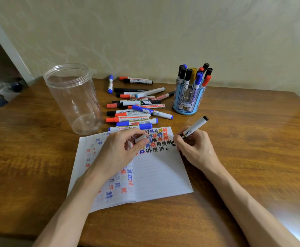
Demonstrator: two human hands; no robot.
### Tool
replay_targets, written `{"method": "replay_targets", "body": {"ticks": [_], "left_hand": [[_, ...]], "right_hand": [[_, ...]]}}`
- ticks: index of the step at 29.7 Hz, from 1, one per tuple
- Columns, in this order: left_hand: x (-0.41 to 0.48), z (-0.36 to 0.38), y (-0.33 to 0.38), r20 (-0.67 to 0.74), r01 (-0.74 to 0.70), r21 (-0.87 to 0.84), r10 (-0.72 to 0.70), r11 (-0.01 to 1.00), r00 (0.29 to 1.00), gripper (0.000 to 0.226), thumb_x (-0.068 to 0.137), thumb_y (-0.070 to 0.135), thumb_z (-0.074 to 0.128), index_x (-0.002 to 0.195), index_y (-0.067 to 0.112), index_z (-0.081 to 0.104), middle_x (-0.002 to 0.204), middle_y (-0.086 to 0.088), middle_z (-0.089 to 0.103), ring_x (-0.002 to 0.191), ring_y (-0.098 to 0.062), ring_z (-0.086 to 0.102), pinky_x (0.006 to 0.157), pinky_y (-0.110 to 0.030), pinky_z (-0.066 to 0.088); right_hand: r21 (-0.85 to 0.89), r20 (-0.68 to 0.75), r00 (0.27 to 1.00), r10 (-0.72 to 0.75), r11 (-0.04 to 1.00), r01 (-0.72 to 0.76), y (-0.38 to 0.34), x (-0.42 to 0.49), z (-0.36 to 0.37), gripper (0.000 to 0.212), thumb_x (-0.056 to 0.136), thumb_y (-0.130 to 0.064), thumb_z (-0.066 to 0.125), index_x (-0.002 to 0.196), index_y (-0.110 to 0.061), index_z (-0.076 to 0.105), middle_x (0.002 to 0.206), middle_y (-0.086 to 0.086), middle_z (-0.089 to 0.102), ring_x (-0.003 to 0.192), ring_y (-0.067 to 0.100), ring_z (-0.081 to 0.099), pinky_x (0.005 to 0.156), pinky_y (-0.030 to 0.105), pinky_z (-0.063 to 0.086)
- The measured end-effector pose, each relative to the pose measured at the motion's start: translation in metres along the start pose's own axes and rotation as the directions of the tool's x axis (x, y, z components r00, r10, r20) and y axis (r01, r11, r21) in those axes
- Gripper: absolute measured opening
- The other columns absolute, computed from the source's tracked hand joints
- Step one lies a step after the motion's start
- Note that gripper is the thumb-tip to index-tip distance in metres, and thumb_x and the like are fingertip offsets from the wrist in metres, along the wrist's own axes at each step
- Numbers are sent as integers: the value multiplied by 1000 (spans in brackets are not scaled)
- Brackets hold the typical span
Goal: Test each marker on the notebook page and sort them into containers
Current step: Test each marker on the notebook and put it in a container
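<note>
An open notebook (156, 175) lies on the wooden table (252, 157), its right page covered at the top with red, blue, black and yellow test marks. My right hand (195, 148) grips a black marker (193, 128) with its tip down on the page at the right end of the marks. My left hand (122, 148) rests on the notebook and pinches a white marker cap (141, 139). Several loose markers (136, 109) lie in a pile behind the notebook.
A clear plastic jar (74, 98) stands empty at the left. A blue pen holder (190, 97) at the right holds several upright markers. A wall runs behind the table. The table's left edge borders a doorway area.
</note>
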State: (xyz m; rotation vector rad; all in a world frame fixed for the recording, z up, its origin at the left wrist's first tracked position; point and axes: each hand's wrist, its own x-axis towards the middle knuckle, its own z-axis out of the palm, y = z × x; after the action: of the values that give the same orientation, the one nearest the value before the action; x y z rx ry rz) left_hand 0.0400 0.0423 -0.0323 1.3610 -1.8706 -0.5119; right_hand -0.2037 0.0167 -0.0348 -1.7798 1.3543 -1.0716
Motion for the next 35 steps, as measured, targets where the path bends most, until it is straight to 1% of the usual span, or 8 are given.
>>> {"method": "replay_targets", "body": {"ticks": [6,11,17,24,27,30,32,35], "left_hand": [[0,1,-1,-6,-15,23,15,1000,1000,25,95,42,66,114,28,74,97,34,64,98,3,63,75,-25,55],[1,2,-5,-3,-18,10,18,1000,1000,30,100,41,59,122,25,72,112,21,69,108,2,62,78,-27,56],[0,2,-5,-19,-43,8,43,999,999,30,99,39,59,125,27,70,114,26,63,112,3,58,77,-25,57],[0,2,-4,-17,-55,41,56,998,998,29,99,26,64,128,27,68,111,29,57,93,7,58,69,-10,48],[-1,2,-5,3,-33,54,33,998,999,33,98,32,65,131,32,67,114,27,60,81,-5,60,68,-17,51],[-1,1,-6,-8,0,26,0,1000,1000,35,93,35,69,128,37,67,115,33,60,77,-16,63,71,-29,57],[-1,0,-4,-25,14,-7,-14,1000,1000,30,91,34,72,121,36,69,111,34,62,89,-12,67,76,-30,57],[0,1,0,-20,7,-44,-8,999,1000,25,89,36,73,113,31,72,106,29,68,101,0,66,79,-29,56]], "right_hand": [[22,-27,1000,11,1000,-11,2,1,1,14,100,-20,68,88,-13,68,76,-6,71,67,3,70,61,19,54],[-30,-15,1000,-1,1000,0,0,0,1,16,98,-18,69,82,-16,67,81,-6,74,75,3,72,61,16,52],[29,-47,998,50,998,-48,1,1,1,17,100,-18,67,84,-11,67,75,-5,72,67,3,70,61,18,53],[-35,-31,1000,4,999,-5,-2,-1,0,18,98,-18,67,80,-14,66,75,-9,70,68,-2,68,58,13,49],[-53,-25,999,41,998,-42,-2,0,0,19,97,-19,68,79,-14,68,76,-8,72,68,-2,68,57,15,49],[79,-57,996,75,994,-70,-6,-1,-3,17,99,-16,67,83,-10,70,71,-4,72,64,6,69,60,22,53],[216,-65,995,81,974,-65,-12,-2,-6,11,101,-15,67,93,-8,70,71,3,72,62,12,66,61,25,55],[364,-8,997,82,929,-73,-18,-4,-6,16,100,-23,71,103,-8,69,80,13,74,67,24,67,67,40,59]]}}
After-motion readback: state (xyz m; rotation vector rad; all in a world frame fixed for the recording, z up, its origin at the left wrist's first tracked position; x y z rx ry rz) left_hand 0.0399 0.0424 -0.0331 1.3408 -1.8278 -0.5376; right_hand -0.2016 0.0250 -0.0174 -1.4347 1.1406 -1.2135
